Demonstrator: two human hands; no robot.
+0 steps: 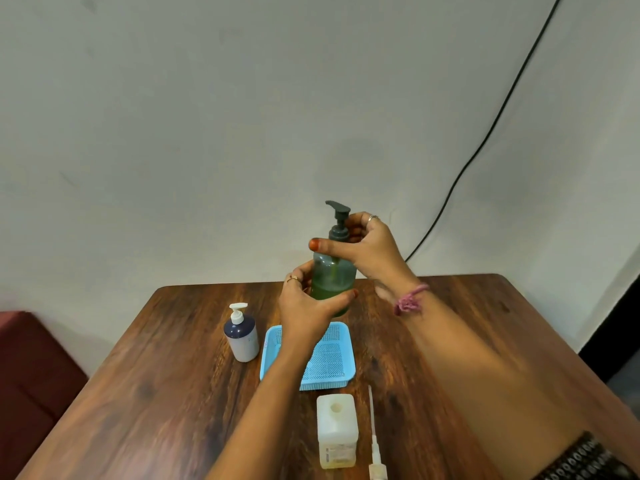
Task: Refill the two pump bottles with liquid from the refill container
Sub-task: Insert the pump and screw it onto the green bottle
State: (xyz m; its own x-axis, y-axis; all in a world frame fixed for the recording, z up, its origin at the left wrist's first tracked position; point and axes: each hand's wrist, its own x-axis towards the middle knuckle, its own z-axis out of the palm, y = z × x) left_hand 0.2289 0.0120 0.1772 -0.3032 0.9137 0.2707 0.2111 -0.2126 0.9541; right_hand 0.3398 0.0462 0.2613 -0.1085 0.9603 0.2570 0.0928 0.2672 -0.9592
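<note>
A green translucent pump bottle point(332, 275) with a dark pump head is held up above the far side of the wooden table point(156, 393). My left hand point(304, 306) grips its lower body, where some green liquid sits. My right hand point(363, 244) grips the dark pump collar at its neck. A second pump bottle point(241, 336), dark blue and white with a white pump, stands to the left. A squarish white container point(336, 431) stands open near the front edge, with a loose white pump and tube point(373, 434) lying to its right.
A light blue mesh basket point(329, 358) sits on the table under my left forearm. A black cable point(485, 140) runs down the wall at the right. A dark red seat point(31, 375) is beside the table's left edge.
</note>
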